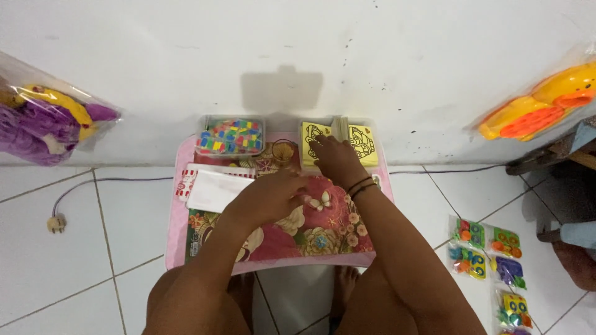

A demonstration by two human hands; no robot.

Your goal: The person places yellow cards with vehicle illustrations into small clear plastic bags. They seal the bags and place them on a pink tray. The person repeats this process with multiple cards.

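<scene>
Right hand [335, 158] lies on the stack of yellow cards [360, 144] at the far right of the small pink bench [177, 211], fingers [318, 145] spread flat on the top card, not closed around it. Left hand [273, 195] rests near the bench's middle on the flowered cover, fingers curled inward; cannot tell if they hold sth. Just left of it lies a white packet [214, 189]. Behind, by the wall, stands a clear box w/ coloured pieces [230, 136], and betw. box and cards a small glass [284, 151].
</scene>
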